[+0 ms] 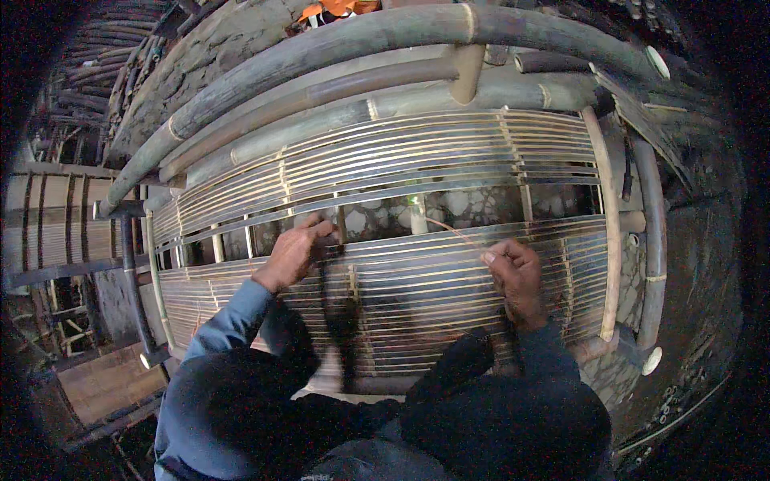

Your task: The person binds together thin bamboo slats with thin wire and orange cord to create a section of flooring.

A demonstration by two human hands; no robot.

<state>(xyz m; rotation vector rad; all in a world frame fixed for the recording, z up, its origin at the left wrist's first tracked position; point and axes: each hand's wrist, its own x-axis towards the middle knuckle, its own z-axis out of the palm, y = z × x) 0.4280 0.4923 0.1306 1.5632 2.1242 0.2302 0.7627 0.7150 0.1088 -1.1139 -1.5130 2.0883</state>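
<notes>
A bench seat of thin bamboo slats (433,276) lies before me, with an open gap (365,220) running along its middle. My right hand (516,276) is closed over the near slats, pinching a thin reddish-brown strand (453,231). That strand slants up and left toward a pale upright piece (418,215) in the gap. My left hand (295,252) hovers at the gap's near edge, left of the middle, its fingers curled together. What those fingers hold, if anything, is hidden. A dark blurred shape (341,321) shows just below it; I cannot make out what it is.
Thick bamboo poles (337,48) form the bench's back beyond the slats. Its right armrest pole (655,232) stands upright beside the end rail (605,232). Another slatted piece (64,208) stands at the left. Stacked bamboo (100,56) and an orange item (341,10) lie farther back.
</notes>
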